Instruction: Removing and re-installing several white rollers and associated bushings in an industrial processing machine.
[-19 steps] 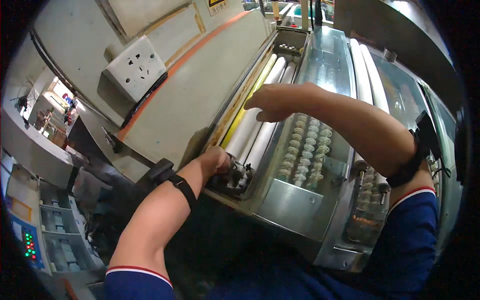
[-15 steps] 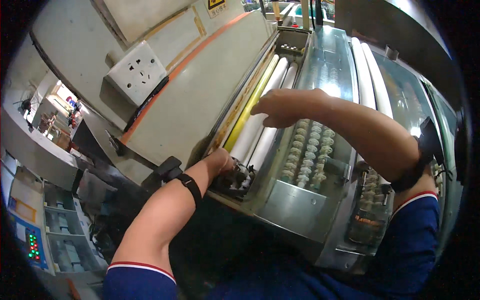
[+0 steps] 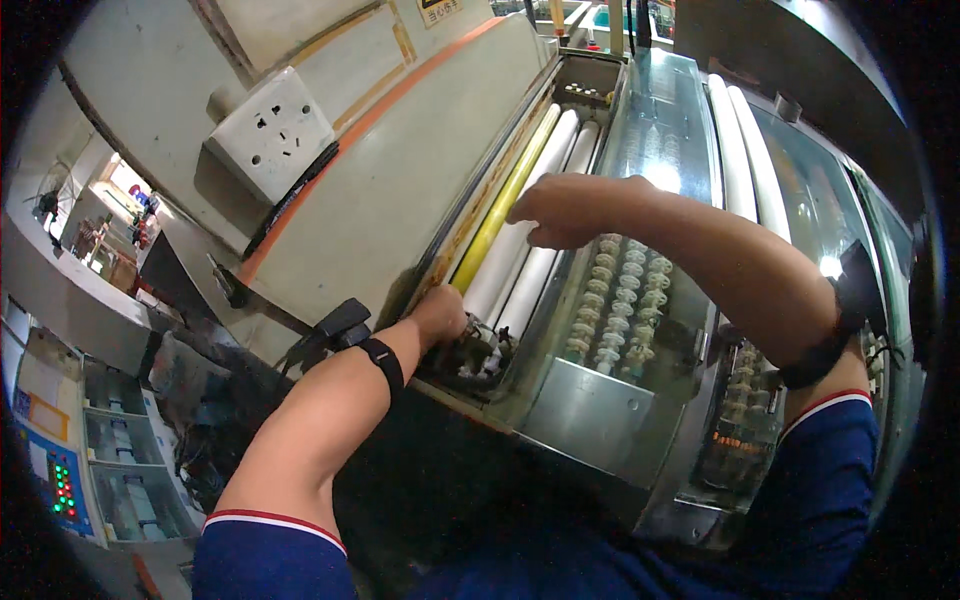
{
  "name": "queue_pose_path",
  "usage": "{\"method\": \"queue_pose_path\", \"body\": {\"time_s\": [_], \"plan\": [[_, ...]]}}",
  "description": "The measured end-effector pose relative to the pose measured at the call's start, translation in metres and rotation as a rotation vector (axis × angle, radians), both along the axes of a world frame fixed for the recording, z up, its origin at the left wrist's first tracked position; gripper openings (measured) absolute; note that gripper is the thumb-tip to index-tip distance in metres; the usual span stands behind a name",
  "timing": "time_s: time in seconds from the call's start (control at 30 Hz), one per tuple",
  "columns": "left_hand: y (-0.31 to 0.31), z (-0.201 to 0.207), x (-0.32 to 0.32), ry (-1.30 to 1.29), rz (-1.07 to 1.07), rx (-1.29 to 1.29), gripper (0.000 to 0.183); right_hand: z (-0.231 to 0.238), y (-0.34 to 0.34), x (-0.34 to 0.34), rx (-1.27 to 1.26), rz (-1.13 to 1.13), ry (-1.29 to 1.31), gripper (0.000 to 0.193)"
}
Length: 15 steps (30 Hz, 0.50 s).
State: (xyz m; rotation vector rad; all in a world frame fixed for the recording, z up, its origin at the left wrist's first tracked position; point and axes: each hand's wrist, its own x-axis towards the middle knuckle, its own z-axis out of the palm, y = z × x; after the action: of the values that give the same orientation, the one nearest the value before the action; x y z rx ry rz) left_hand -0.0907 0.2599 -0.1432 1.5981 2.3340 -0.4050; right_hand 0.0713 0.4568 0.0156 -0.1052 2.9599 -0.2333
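A long yellow roller (image 3: pixel 505 205) lies along the left side of a narrow metal trough, beside white rollers (image 3: pixel 497 265). My left hand (image 3: pixel 438 312) is closed around the near end of the yellow roller, by the trough's near left corner. Its fingertips are partly hidden. Over the white rollers, about midway along, hovers my right hand (image 3: pixel 562 212), palm down. Its index finger and thumb are apart and point left toward the yellow roller, with nothing visible between them. Whether a fingertip touches the roller I cannot tell. Dark fittings (image 3: pixel 478 355) sit at the rollers' near end.
Right of the trough, a clear cover (image 3: pixel 660 110) lies over rows of pale disc wheels (image 3: pixel 630 290). Further right are two more white rollers (image 3: pixel 735 150). A sloping grey panel (image 3: pixel 400 190) borders the trough's left, below a wall socket (image 3: pixel 270 135).
My left hand has shifted slightly up and turned, its back now showing more. The right hand stays nearly in place. The whole view has moved a little.
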Motion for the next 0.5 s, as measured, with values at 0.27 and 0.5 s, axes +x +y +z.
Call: {"method": "queue_pose_path", "body": {"time_s": [0.27, 0.5], "plan": [[-0.021, -0.051, -0.04, -0.429, 0.313, 0.248, 0.02, -0.068, -0.049, -0.095, 0.422, 0.305, -0.197, 0.029], [0.005, -0.039, -0.02, 0.024, -0.217, -0.276, 0.029, -0.094, -0.061, -0.129, 0.47, 0.405, -0.336, 0.047]]}}
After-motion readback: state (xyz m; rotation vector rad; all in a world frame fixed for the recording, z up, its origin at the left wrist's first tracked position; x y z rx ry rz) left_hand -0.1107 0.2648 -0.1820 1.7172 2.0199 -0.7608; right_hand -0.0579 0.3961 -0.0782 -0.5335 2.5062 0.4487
